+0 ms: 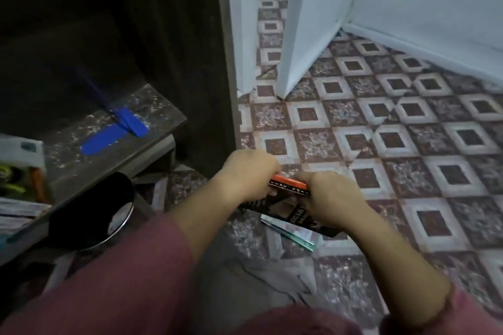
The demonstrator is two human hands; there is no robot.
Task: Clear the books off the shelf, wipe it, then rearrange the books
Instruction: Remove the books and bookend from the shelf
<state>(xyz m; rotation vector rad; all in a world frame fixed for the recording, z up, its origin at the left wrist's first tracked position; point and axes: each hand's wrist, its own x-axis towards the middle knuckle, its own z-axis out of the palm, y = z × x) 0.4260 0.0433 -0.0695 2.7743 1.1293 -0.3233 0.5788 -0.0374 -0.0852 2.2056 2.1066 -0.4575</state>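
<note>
Gripping small stack of books [287, 198] w/ left hand [246, 174] and right hand [330, 198], one clamped on each end, low over floor [408, 144] just right of shelf [152, 106]. Beneath, on floor, thin booklet [288, 231]. Seems mid-clearing, w/ shelf's right part bare but other books [19, 166] at its left edge. Prob. left: rest of clearing, wipe, rearranging.

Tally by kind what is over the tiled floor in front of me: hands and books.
Hands: 2, left hand and right hand
Books: 3, orange-edged book in both hands, black-covered book, teal-edged book lowest
Total: 5
</note>
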